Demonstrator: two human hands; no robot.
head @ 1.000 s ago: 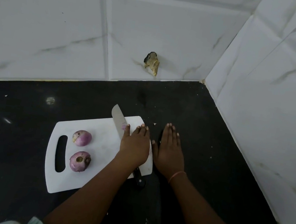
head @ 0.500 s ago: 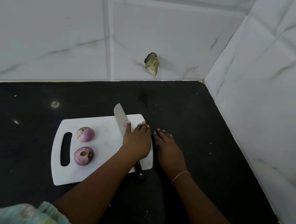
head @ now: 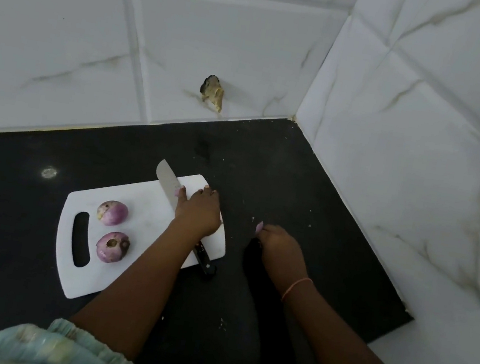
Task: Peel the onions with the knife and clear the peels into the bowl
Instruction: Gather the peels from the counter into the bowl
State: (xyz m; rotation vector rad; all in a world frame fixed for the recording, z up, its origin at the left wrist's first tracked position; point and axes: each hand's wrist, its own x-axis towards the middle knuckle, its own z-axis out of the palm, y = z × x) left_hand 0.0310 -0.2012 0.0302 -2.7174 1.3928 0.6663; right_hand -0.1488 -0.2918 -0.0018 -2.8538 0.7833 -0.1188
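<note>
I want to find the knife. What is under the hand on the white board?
Under the left hand lies the knife on the cutting board: blade out past the fingers, black handle out below the wrist. Its middle is covered, so I cannot see that part.

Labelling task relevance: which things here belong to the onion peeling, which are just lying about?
Job: two onions, knife, board, left hand, right hand with a peel scrap.
Lying about: lump on wall, crumbs on counter.
</note>
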